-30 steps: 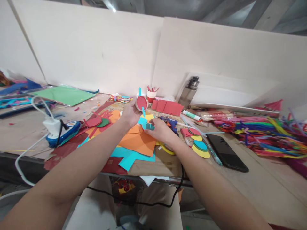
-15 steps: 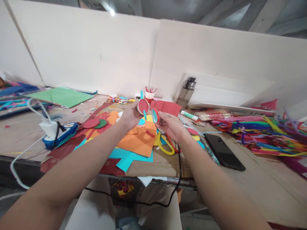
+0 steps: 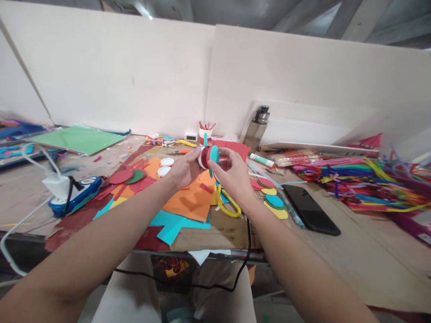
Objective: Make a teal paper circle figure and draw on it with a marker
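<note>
My left hand (image 3: 186, 171) grips a short round paper piece (image 3: 204, 158) with a white side and a red face. A light-blue strip sticks up from its top edge and another hangs below. My right hand (image 3: 235, 171) is closed on a second round piece (image 3: 214, 154) with a light-blue face, held tilted right against the red one. Fingers hide where the two meet. Beneath the hands lie orange paper (image 3: 188, 202), light-blue paper (image 3: 180, 224) and yellow-handled scissors (image 3: 229, 204). Two white-rimmed round pieces (image 3: 164, 167) stand left of the hands.
Coloured paper discs (image 3: 274, 200) and a black phone (image 3: 310, 210) lie at right, with pipe cleaners (image 3: 357, 179) beyond. A bottle (image 3: 256, 128), glue stick (image 3: 261, 159) and cup of red sticks (image 3: 205, 132) stand or lie behind. A blue power strip (image 3: 76, 197) sits left.
The two round pieces, held apart before, have come together as my right hand moved in and turned the blue-faced one. The view has shifted slightly to the right.
</note>
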Demonstrator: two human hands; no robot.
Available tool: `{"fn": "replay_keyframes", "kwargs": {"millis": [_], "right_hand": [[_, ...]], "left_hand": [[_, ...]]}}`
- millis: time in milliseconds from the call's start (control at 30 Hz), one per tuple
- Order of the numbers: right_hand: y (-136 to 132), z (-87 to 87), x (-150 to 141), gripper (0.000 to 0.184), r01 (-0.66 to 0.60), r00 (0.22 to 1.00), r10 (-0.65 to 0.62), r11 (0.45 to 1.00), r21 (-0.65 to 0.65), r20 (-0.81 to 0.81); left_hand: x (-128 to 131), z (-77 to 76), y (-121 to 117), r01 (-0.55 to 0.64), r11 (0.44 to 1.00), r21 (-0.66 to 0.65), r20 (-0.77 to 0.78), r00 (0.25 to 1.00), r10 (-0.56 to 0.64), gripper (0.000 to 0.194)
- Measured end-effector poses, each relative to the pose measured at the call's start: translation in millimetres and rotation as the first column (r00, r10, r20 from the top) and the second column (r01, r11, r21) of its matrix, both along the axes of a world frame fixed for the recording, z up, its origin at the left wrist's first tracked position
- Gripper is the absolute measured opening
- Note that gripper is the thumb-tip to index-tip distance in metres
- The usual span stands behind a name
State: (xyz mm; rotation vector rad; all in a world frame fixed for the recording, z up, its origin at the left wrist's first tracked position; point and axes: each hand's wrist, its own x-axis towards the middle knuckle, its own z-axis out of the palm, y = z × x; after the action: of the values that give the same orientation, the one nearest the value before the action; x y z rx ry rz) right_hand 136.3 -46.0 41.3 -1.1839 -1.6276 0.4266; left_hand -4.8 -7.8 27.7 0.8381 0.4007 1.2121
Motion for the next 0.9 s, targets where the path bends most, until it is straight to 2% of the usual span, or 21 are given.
{"fn": "replay_keyframes", "kwargs": {"millis": [400,533,633,733,800,900], "right_hand": [[0,-4.5,-2,0.045,0.024,0.997,-0.029,0.998,0.064,0.07],[0,-0.9,-2,0.05,-0.041,0.996,0.039,0.999,-0.026,-0.084],[4,0.1,2,0.054,-0.109,0.96,0.066,0.983,-0.147,-0.271],[11,-2.1,6,0.054,-0.159,0.919,0.07,0.966,-0.205,-0.387],[13,-3.7,7,0.053,-0.181,0.905,0.075,0.959,-0.22,-0.418],[11,-3.8,6,0.057,-0.11,0.937,0.031,0.971,-0.212,-0.347]], "left_hand": [[1,-0.9,-2,0.023,0.998,0.061,0.019,1.0,-0.024,0.022],[0,-1.9,0,0.021,0.998,0.061,0.001,1.0,-0.021,0.024],[-1,-3.5,2,0.01,0.999,0.045,-0.017,1.0,-0.009,0.023],[-2,-5.2,3,0.008,0.998,0.066,-0.022,1.0,-0.007,0.021],[-3,-6.1,4,0.009,0.996,0.086,-0.026,1.0,-0.007,0.021],[-3,-7.2,5,0.005,0.995,0.095,-0.037,0.999,-0.002,0.022]]}}
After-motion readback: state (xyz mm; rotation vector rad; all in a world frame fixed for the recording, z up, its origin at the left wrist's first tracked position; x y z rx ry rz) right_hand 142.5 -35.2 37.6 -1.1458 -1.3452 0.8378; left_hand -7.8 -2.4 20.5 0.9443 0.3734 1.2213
